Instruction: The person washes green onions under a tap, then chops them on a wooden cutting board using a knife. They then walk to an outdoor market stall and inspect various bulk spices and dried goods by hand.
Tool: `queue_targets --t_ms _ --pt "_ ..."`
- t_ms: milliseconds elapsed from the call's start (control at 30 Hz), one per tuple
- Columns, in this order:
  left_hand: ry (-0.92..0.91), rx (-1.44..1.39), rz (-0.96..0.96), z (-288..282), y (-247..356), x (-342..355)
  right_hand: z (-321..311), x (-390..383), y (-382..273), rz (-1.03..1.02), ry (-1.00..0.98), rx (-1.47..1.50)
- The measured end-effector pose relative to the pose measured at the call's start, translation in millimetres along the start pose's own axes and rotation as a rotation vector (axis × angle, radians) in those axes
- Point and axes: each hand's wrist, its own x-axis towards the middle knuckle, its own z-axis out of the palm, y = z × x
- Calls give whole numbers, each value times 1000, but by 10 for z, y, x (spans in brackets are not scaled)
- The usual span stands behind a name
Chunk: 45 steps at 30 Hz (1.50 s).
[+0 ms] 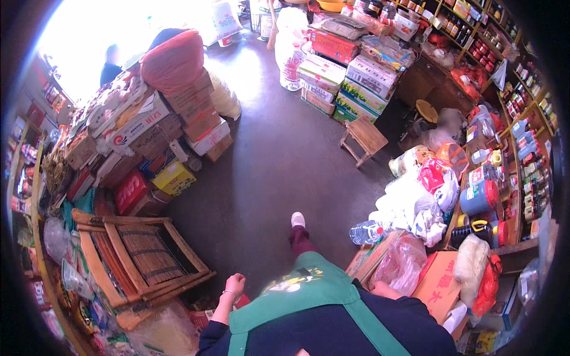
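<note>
Left fingers [239, 277] curl near a folded wooden chair [148, 254], right fingers [380, 288] beside a clear plastic bag [400, 262]

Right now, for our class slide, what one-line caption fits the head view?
Left hand near wooden frames, right hand beside a clear plastic bag, stool and stacked boxes ahead.

Dark floor [255, 166]; wooden stool [366, 136] on it; cartons [363, 97] apparently too

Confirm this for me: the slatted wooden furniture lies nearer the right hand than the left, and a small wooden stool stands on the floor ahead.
Not quite: the head view shows the slatted wooden furniture nearer the left hand than the right hand. The small wooden stool does stand on the floor ahead.
</note>
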Motion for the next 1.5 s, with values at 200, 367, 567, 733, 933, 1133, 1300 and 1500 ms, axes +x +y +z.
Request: queue_targets --t_ms 200,367,567,733,933,1133,1300,1500 --pt "-98 0 -155 136 -479 747 -781 1204 -621 -77 -35 66" --pt "-23 -7 -268 -359 -49 1162 -2129 2579 -1578 -303 330 180" --pt "14 -78 -254 -872 840 2014 -4075 3221 -3396 -469 297 -25" --pt "-99 -75 -316 -1228 1296 2862 -4716 3689 -4589 -726 289 68" --pt "-185 -39 -211 -1508 1155 4312 -5000 4459 -4527 -590 190 112" --pt "-98 124 132 -2662 2381 6355 -5214 4434 -3352 202 128 116" --pt "99 132 311 -3508 3580 7806 -5663 4635 -3622 245 95 312" --pt "22 -123 278 -3773 4692 8889 -5832 5899 -3959 112 243 280"
